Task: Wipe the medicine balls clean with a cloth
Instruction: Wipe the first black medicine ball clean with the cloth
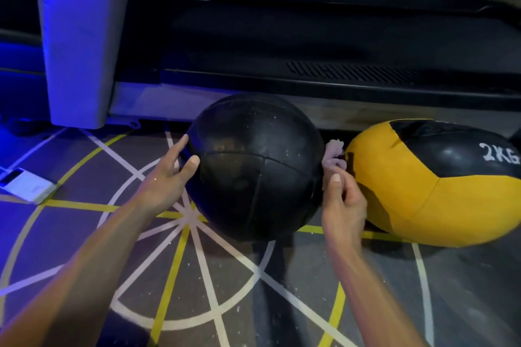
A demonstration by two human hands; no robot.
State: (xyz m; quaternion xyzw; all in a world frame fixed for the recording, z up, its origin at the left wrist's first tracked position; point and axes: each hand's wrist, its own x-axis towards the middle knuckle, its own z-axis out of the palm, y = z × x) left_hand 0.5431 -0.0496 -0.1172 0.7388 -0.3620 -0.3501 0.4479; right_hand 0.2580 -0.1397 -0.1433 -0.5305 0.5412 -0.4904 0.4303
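A large black medicine ball (255,166) sits on the floor at the centre, dusted with pale specks on top. My left hand (166,177) rests against its left side, fingers straight and thumb on the surface. My right hand (342,203) grips a crumpled pale pink cloth (334,155) and holds it against the ball's right side. Just right of the cloth lies a yellow and black medicine ball (439,186) marked 2KG, squashed somewhat flat.
A dark treadmill deck (310,45) runs behind both balls, with a pale upright post (81,36) at the left. A white box-like device (26,184) lies on the floor at far left. The floor (197,276) carries white and yellow painted lines.
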